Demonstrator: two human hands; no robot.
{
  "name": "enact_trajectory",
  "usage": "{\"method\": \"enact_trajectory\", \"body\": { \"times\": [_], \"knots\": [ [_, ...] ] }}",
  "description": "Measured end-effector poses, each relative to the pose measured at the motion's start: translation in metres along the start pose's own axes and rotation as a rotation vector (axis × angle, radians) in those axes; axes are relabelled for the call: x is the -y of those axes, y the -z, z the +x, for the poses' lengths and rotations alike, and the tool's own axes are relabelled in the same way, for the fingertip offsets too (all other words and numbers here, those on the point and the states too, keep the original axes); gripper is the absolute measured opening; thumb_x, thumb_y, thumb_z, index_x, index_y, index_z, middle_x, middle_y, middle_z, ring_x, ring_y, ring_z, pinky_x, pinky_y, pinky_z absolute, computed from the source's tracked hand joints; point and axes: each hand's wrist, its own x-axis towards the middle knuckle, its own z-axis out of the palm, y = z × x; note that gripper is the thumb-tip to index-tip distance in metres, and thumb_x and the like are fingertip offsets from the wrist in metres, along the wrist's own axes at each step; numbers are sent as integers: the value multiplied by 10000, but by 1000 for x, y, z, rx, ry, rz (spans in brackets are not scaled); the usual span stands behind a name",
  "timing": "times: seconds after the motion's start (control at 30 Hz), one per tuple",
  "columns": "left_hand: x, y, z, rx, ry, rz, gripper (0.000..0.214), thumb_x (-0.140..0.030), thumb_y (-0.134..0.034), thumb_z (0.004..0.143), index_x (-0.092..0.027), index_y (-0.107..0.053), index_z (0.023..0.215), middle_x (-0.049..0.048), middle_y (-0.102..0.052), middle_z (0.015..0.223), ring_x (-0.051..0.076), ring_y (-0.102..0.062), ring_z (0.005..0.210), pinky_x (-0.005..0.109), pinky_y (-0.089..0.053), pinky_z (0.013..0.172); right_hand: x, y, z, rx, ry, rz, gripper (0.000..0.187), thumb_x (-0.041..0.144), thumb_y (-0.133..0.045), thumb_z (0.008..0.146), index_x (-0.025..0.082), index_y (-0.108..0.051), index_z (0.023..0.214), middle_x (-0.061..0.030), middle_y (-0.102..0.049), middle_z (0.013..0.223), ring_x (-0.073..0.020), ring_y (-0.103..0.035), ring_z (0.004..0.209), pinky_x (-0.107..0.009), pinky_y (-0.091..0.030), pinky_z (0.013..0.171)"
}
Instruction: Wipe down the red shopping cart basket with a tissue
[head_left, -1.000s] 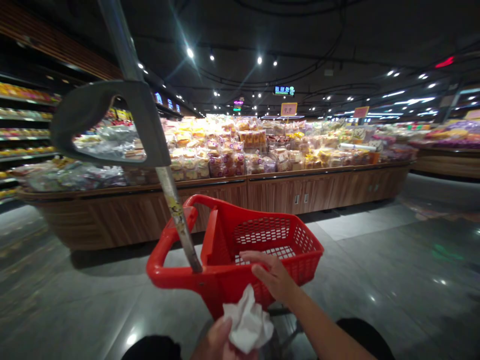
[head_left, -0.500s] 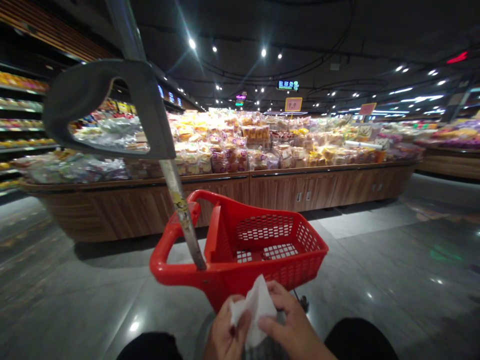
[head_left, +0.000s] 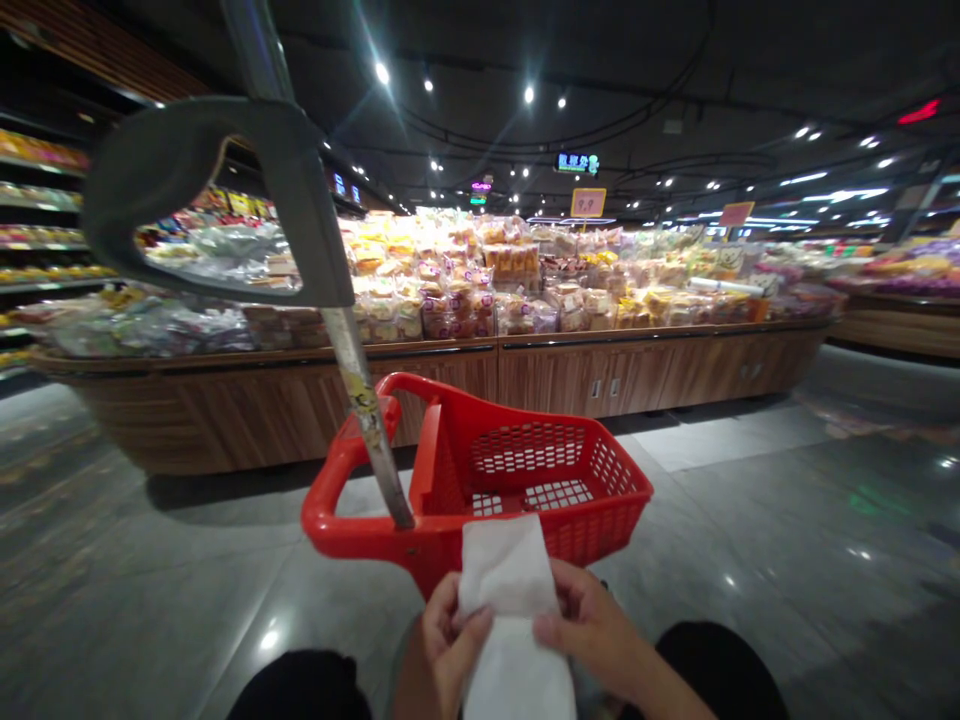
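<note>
A white tissue (head_left: 510,570) is spread between my two hands, low in the middle of the view. It has a crease across it; one part stands upright and another hangs down toward me. My left hand (head_left: 452,640) pinches its left edge between thumb and fingers. On the other edge, my right hand (head_left: 589,625) grips it the same way, thumb on the near side. Right behind the tissue stands a red shopping cart (head_left: 442,540) with a perforated basket, partly covered by the tissue and hands.
A metal pole (head_left: 364,400) with a grey looped handle (head_left: 307,210) rises from the cart at left. Beyond it runs a wooden display stand (head_left: 420,400) heaped with packaged bread (head_left: 450,290). Shelves (head_left: 45,220) line the far left. Grey tiled floor (head_left: 750,560) surrounds the cart.
The tissue was crumpled and folded between my hands; now it is opened out into a longer, flatter sheet. My hands have moved slightly apart, both still holding it.
</note>
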Motion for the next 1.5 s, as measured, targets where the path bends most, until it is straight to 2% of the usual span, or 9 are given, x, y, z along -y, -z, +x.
{"method": "enact_trajectory", "body": {
  "times": [0.23, 0.43, 0.63, 0.77, 0.9, 0.97, 1.1, 1.23, 1.5],
  "knots": [
    [0, 24, -11, 75, -286, 401, 127, -280, -593, 738, -243, -712, 712, 5, -690, 755, 162, -618, 703, 215, -497, 634, -14, 18, -6, -89, -48, 164, 114, 222, -660, 683, 131, -704, 630, -17, -608, 599, -118, -533, 576, -213, -404, 568],
    [3, 18, -17, -10, -421, 552, 337, -304, -534, 792, -303, -666, 1102, 30, -621, 1224, 235, -594, 1076, 286, -509, 882, -8, 0, -5, -135, -134, 554, 529, 612, -489, 796, 234, -611, 1144, -89, -663, 1070, -226, -640, 884, -342, -494, 719],
    [21, 0, -22, 54, -551, 694, 436, -227, -472, 811, -265, -580, 1232, 58, -565, 1305, 236, -518, 1206, 309, -408, 1027, -25, -16, -8, -193, -278, 547, 487, 561, -639, 701, 168, -664, 987, -130, -702, 998, -282, -652, 950, -424, -502, 825],
    [14, 19, -15, 11, -761, 934, 442, -175, -454, 839, -286, -527, 1260, 60, -583, 1276, 206, -562, 1148, 289, -463, 963, -11, -3, 7, -463, -133, 283, 435, 492, -636, 734, 127, -635, 969, -123, -711, 896, -282, -676, 832, -426, -537, 738],
    [-30, 49, 4, -423, -1053, 1253, 561, -201, -587, 797, -281, -411, 1323, 84, -574, 1248, 233, -533, 1155, 395, -425, 996, 11, 13, 29, -643, 202, -471, 318, 217, -646, 718, 173, -641, 1033, -87, -704, 981, -260, -656, 900, -405, -521, 832],
    [-52, 57, 17, -656, -1022, 1342, 635, -305, -601, 801, -171, -339, 1364, 159, -532, 1275, 281, -493, 1192, 452, -399, 1005, 11, 12, 41, -558, 357, -812, 408, 75, -524, 718, 197, -651, 1086, -79, -683, 1089, -245, -626, 1014, -404, -476, 935],
    [-69, 60, 37, -651, -832, 1598, 569, -407, -450, 878, -24, -378, 1292, 162, -667, 978, 274, -622, 959, 490, -344, 1014, -11, -14, 66, -284, 402, -1119, 662, -39, -412, 627, 194, -604, 1215, -73, -635, 1204, -215, -592, 1116, -384, -455, 996],
    [-64, 60, 43, -666, -721, 1677, 413, -354, -381, 910, -54, -475, 1178, 122, -691, 883, 237, -649, 842, 419, -366, 957, -30, -36, 81, -188, 492, -1092, 701, -50, -387, 644, 172, -529, 1294, -74, -555, 1301, -178, -517, 1210, -345, -416, 1040],
    [-61, 60, 44, -688, -694, 1680, 398, -378, -364, 914, -67, -482, 1132, 126, -690, 852, 243, -640, 810, 400, -381, 889, -33, -9, 71, -292, 442, -1042, 711, -68, -366, 637, 210, -560, 1262, -62, -601, 1247, -190, -560, 1163, -386, -432, 1028]
  ]
}}
